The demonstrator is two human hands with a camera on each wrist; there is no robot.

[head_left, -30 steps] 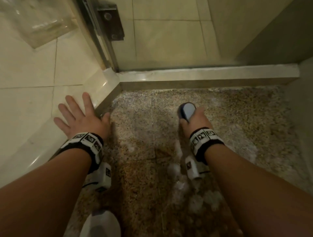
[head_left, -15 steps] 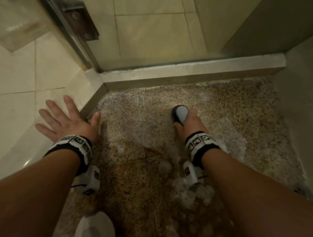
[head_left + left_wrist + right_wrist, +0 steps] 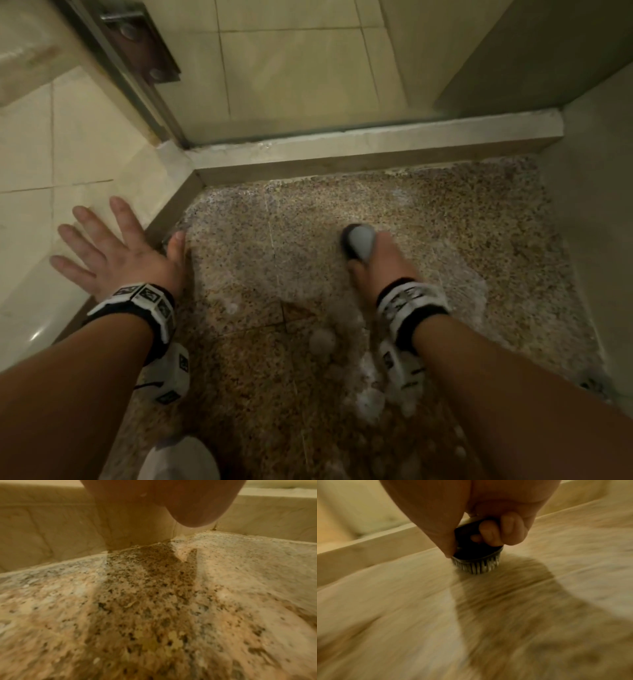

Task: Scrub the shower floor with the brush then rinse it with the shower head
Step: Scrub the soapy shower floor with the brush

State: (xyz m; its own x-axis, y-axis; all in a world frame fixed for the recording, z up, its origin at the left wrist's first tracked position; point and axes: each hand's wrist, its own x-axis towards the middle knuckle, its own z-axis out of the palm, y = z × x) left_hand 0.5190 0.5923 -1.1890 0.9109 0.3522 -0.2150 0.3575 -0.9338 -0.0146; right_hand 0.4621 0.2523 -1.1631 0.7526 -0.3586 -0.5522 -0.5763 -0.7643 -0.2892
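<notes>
Right hand (image 3: 380,270) grips the brush (image 3: 358,244), bristles seemingly on the shower floor (image 3: 445,222); left hand (image 3: 116,253) lies spread flat.

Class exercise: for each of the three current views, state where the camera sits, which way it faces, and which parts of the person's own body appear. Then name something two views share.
Head: on the head, facing down and forward at the shower floor; both forearms, left hand and right hand show.
Left wrist: low under the wrist, facing the curb; only the hand's underside shows.
Right wrist: along the hand, facing the brush; curled fingers show.
Shared: head and right wrist both show the brush.
</notes>
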